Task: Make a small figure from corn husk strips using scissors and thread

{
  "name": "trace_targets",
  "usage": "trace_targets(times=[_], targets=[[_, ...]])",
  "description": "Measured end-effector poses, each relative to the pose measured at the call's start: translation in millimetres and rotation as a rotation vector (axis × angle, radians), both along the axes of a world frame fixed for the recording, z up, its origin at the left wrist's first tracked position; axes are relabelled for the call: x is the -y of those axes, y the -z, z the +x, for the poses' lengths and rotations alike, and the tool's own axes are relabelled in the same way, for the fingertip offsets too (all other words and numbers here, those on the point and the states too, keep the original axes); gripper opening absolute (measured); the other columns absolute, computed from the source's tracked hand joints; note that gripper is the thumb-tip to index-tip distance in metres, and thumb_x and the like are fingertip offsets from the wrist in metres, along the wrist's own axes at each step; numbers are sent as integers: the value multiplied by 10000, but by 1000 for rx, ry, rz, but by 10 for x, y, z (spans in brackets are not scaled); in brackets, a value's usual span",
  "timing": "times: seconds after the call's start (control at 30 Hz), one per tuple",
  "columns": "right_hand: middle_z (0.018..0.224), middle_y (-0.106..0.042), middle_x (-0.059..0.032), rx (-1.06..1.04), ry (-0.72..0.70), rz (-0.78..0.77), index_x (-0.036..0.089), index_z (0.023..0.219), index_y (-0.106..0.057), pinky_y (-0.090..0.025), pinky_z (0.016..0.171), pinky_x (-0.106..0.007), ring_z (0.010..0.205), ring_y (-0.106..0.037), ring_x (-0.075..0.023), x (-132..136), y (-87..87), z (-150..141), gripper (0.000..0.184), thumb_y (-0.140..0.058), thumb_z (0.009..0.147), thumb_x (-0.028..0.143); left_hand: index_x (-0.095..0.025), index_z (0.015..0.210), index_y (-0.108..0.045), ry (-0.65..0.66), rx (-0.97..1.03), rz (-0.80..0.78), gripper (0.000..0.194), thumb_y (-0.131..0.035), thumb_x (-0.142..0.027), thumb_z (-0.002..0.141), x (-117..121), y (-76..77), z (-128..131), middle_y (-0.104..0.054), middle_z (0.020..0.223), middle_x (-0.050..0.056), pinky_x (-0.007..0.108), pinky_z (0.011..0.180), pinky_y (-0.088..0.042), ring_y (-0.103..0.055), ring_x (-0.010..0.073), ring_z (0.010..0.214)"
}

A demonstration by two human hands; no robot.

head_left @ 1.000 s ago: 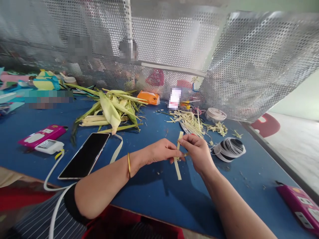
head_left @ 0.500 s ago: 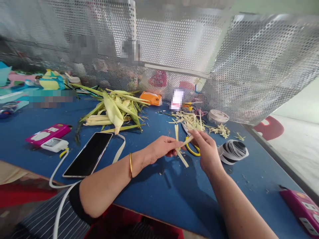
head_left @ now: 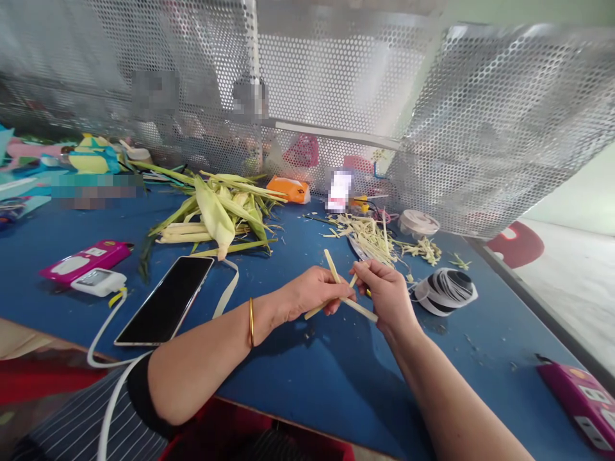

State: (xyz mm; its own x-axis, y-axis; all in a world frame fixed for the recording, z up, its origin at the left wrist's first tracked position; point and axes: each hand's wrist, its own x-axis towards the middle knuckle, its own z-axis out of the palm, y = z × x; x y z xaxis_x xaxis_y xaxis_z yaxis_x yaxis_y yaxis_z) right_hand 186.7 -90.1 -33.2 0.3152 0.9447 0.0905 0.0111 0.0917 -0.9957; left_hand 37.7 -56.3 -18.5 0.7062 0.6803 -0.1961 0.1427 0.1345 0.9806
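Observation:
Pale yellow-green husk strips [head_left: 361,310] cross each other between my two hands, above the blue table. My left hand [head_left: 327,289] pinches them where they cross, thumb on top. At the upper right, the fingertips of my right hand [head_left: 379,282] are closed on the end of one strip. Yellow-handled scissors [head_left: 356,250] lie just beyond my right hand, with the handles mostly hidden behind it. Past them is a heap of shredded husk strips [head_left: 369,235]. To the right of my right hand sits a black-and-white ball of yarn [head_left: 446,292].
Corn husks [head_left: 214,214] are piled at the back left, near an orange packet [head_left: 288,190]. A black-screened phone [head_left: 166,301] and a magenta box [head_left: 86,262] lie left. Another magenta box [head_left: 579,400] is at the right edge. Perforated metal panels [head_left: 331,77] stand behind the table [head_left: 307,378].
The crossed strips have turned between my hands, one end now pointing down to the right. My right hand has shifted slightly down and left, covering more of the scissors' handles.

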Motion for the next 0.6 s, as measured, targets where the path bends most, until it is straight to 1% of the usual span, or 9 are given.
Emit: trace_targets(times=[0.13,0.2,0.27,0.33,0.37,0.4,0.47,0.53,0.6], targets=[[504,-498,39,58,40,5,177,625,-647,-363,484,-259,466,-437,-107,-53,68,38,339,-710,705,500,-152,580,-630,9,30,15,298,-669,-403,736,-4,48,6,-508,462,-21,228,520,-366,-440,84,457],[552,-552,16,199,70,34,176,695,-676,-409,543,-284,522,-506,-137,-57,59,99,314,-647,787,476,-146,616,-648,-27,40,-46,306,-687,-428,728,-13,67,1,-516,461,-24,227,517,-369,-445,83,448],[691,-639,-23,474,191,161,185,840,-707,-448,661,-325,670,-591,-183,-22,7,159,252,-592,858,409,-133,731,-694,-77,77,-134,343,-703,-477,722,-35,67,-14,-568,504,-13,228,541,-396,-495,90,471],[816,-674,-47,806,309,397,205,962,-702,-439,766,-358,805,-614,-211,50,-72,181,187,-574,890,321,-128,869,-717,-105,153,-220,406,-721,-503,713,-71,49,-39,-659,632,26,241,615,-446,-589,116,568],[815,-673,-48,957,297,527,210,978,-696,-428,781,-361,805,-611,-208,92,-110,172,164,-568,898,275,-130,903,-718,-112,204,-253,406,-746,-480,699,-93,37,-54,-691,703,44,249,660,-465,-624,128,630],[787,-668,-43,1091,224,641,209,984,-690,-419,777,-358,767,-607,-196,132,-143,150,158,-556,902,227,-133,910,-719,-117,258,-276,379,-774,-428,679,-116,23,-68,-709,761,53,252,697,-474,-643,135,684],[721,-653,-32,1311,-9,779,192,1014,-676,-405,745,-351,681,-591,-176,186,-179,84,202,-512,903,150,-137,880,-722,-135,335,-299,288,-801,-288,647,-158,-2,-91,-721,829,53,241,744,-475,-646,128,751],[730,-653,-41,1449,-204,802,160,1068,-654,-397,729,-355,687,-598,-183,197,-176,18,262,-465,895,107,-135,845,-727,-187,354,-304,209,-781,-200,653,-186,-17,-106,-723,840,51,225,751,-471,-633,113,760],[778,-659,-62,1503,-278,782,138,1075,-641,-397,737,-363,755,-613,-206,174,-149,-24,274,-435,898,101,-129,858,-734,-237,347,-311,179,-758,-181,689,-201,-18,-108,-727,847,64,228,750,-474,-631,116,768]])
